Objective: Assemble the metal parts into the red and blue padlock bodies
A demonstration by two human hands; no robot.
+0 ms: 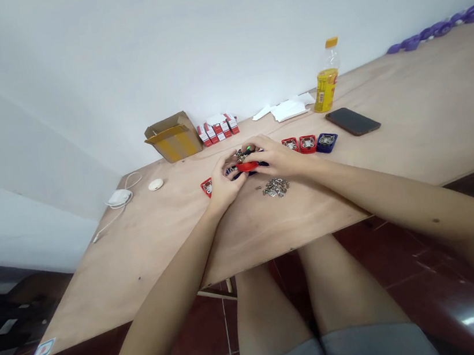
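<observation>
While the left hand (226, 182) and right hand (273, 158) curl shut on a red base (246, 166), steel latches (275, 187) lie at six o'clock, short of the plywood edge (271, 241).

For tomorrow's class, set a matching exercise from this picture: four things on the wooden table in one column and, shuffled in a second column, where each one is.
Things:
1. Clear plastic bottle of yellow drink, orange cap
2. Black smartphone
3. Pile of small silver metal latches
4. Open brown cardboard box with yellow tape

Places:
A. Standing upright near the wall
B. Left of the red-and-white cartons
C. Lying flat, right of the hands
D. Just in front of the hands

Pairs: 1-A, 2-C, 3-D, 4-B
</observation>
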